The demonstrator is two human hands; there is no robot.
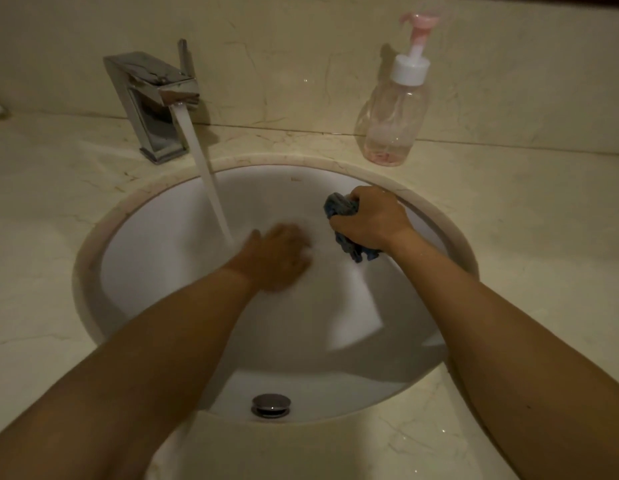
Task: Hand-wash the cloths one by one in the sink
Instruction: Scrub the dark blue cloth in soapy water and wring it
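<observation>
while the tap [152,102] runs, both hands are inside the sink [103,244]. head view only:

- right hand [366,220]: fist closed around a bunched blue-grey cloth [341,205]. one wad sticks out above the fingers, another hangs below the palm. hand and cloth are up near the back right of the basin, just inside the rim, and the cloth is clear of the basin bottom.
- a pale blurred streak drops from under the cloth down the basin. looks like water, can't confirm.
- left hand [276,258]: back of hand up, at the foot of the water stream [207,181], just left of the cloth and not touching it. fingers are motion-smeared, so can't tell whether they are curled or flat. nothing seen in it.
- the stream falls at a slant from the spout and lands beside the left thumb.
- drain plug [270,405]: metal, at the near side of the basin, between the two forearms.
- soap bottle [392,112]: clear pump bottle with a little pink liquid in the bottom, upright on the worktop [41,202] behind the sink, on the right.
- tap is chrome and square, at the back left of the worktop.
</observation>
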